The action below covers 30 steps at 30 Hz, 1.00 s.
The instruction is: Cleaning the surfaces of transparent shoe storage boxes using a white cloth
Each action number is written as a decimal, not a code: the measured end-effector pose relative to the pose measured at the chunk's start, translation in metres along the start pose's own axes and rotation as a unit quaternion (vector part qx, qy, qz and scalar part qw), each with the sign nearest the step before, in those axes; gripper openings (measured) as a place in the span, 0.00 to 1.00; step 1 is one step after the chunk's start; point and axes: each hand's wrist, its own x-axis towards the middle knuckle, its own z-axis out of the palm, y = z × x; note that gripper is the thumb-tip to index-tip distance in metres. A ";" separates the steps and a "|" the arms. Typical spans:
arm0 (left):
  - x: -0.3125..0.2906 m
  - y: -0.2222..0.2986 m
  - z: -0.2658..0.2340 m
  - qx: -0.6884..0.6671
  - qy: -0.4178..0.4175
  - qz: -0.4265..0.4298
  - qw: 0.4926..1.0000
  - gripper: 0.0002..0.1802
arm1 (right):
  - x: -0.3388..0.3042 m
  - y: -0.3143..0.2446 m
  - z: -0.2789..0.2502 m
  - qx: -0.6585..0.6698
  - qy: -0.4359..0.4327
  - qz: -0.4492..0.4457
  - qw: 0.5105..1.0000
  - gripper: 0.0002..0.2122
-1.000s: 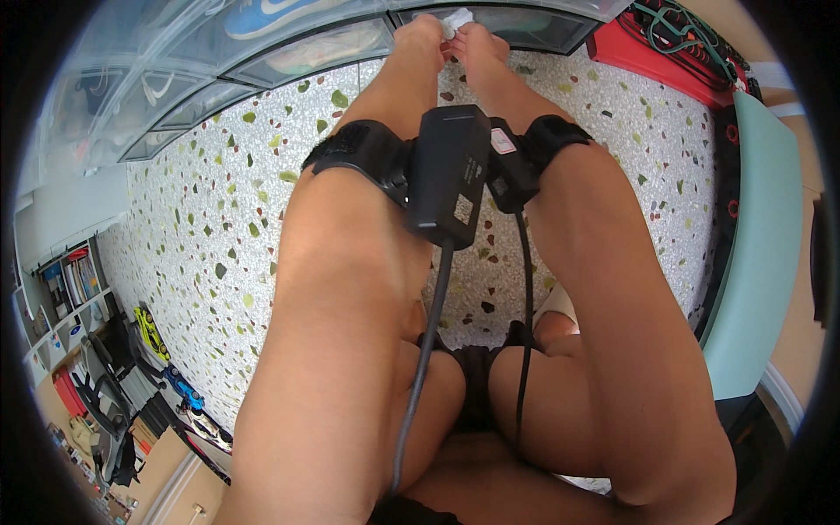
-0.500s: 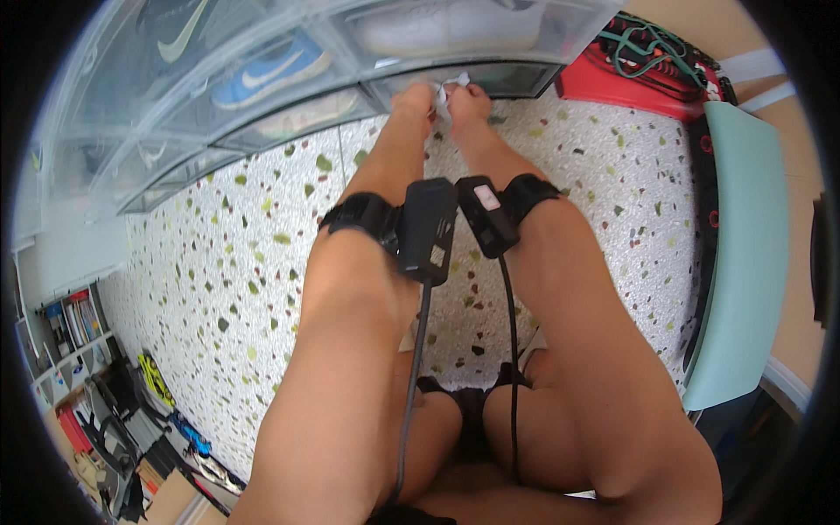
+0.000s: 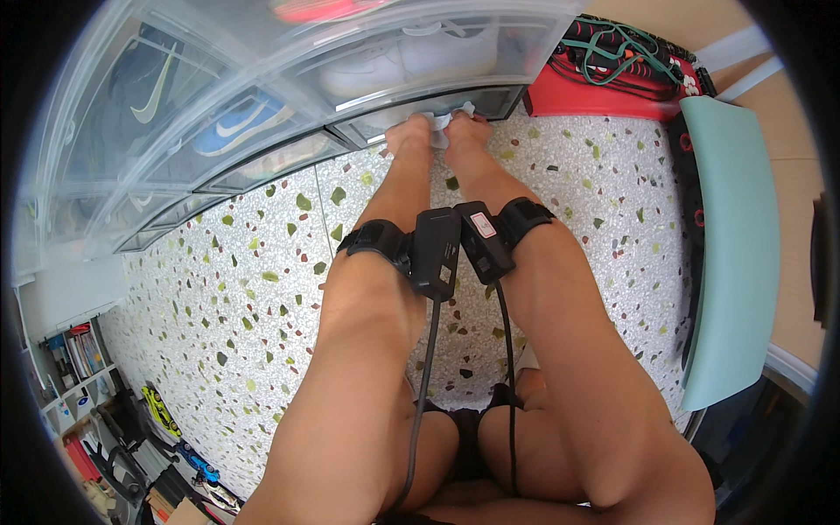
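Both my arms reach forward to the bottom row of clear stacked shoe boxes. A crumpled white tissue or wipe (image 3: 440, 131) is between my hands, right in front of a dark-framed bottom box (image 3: 372, 129). My left hand (image 3: 408, 136) is closed on the tissue's left side, its fingers partly hidden. On the other side my right hand (image 3: 468, 131) has curled fingers gripping the tissue, with a corner poking up above them. Whether the tissue touches the box front I cannot tell. Each forearm wears a black strapped device (image 3: 436, 254) with a cable.
Clear boxes above hold white shoes (image 3: 411, 66) and a blue shoe (image 3: 241, 127). To the right are a red case (image 3: 595, 101) with tangled cords and a pale green padded board (image 3: 735, 254). Speckled terrazzo floor (image 3: 254, 324) lies below; bookshelves (image 3: 83, 359) stand far left.
The view has shifted, so boxes and hands sit differently in it. More of the tissue shows between my hands now. Both hands keep hold of it.
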 end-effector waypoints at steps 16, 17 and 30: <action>-0.043 -0.004 0.041 -0.110 -0.215 -0.011 0.970 0.10 | 0.036 -0.052 -0.057 0.074 -0.007 -0.016 0.997 0.10; -0.048 0.000 0.036 -0.097 -0.229 -0.014 0.969 0.09 | 0.040 -0.051 -0.059 0.075 -0.007 -0.016 0.997 0.10; -0.019 0.014 -0.049 -0.136 -0.195 -0.057 0.970 0.10 | -0.013 -0.010 -0.026 0.127 -0.200 0.099 0.967 0.12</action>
